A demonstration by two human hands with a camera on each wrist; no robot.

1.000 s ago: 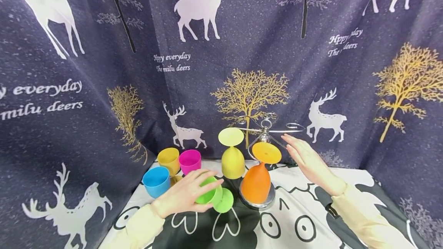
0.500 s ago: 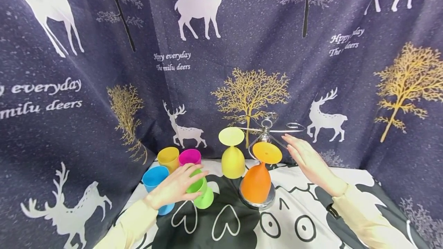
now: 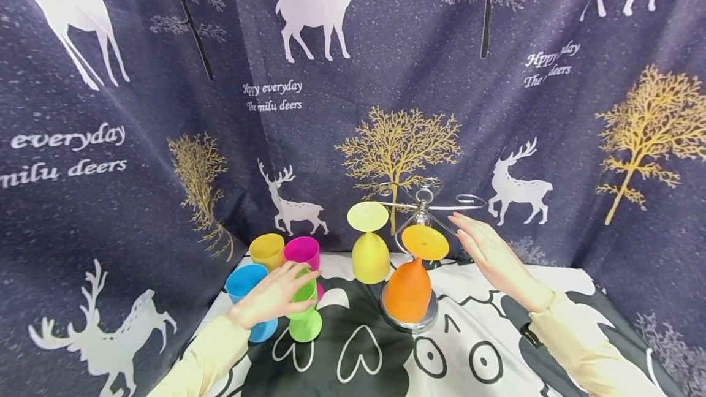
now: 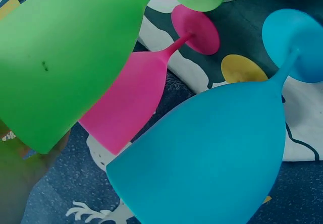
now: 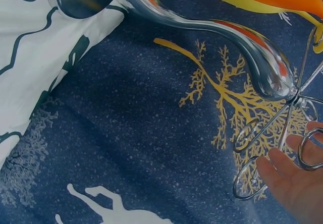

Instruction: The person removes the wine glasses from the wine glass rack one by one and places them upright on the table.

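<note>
My left hand (image 3: pixel 270 293) grips the bowl of a green goblet (image 3: pixel 306 327) from above, its foot at the tablecloth, close to the other goblets. Beside it stand a blue goblet (image 3: pixel 245 280), a magenta goblet (image 3: pixel 302 251) and a yellow goblet (image 3: pixel 267 250), all upright. The fingers of my right hand (image 3: pixel 488 256) are extended at the wire loops of a chrome goblet rack (image 5: pixel 272 77); in the right wrist view they overlap the loops. Upside down, foot up, an orange goblet (image 3: pixel 408 293) and a lime-yellow goblet (image 3: pixel 371 259) are at the rack.
The rack's round base (image 3: pixel 410 326) stands on a black and white patterned cloth (image 3: pixel 358 360). Behind the table hangs a dark blue curtain (image 3: pixel 353 139) with deer and trees, coming round on the left close to the goblets.
My left hand has carried the green goblet leftward to the group of goblets, and it now stands more upright. The right hand stays at the rack.
</note>
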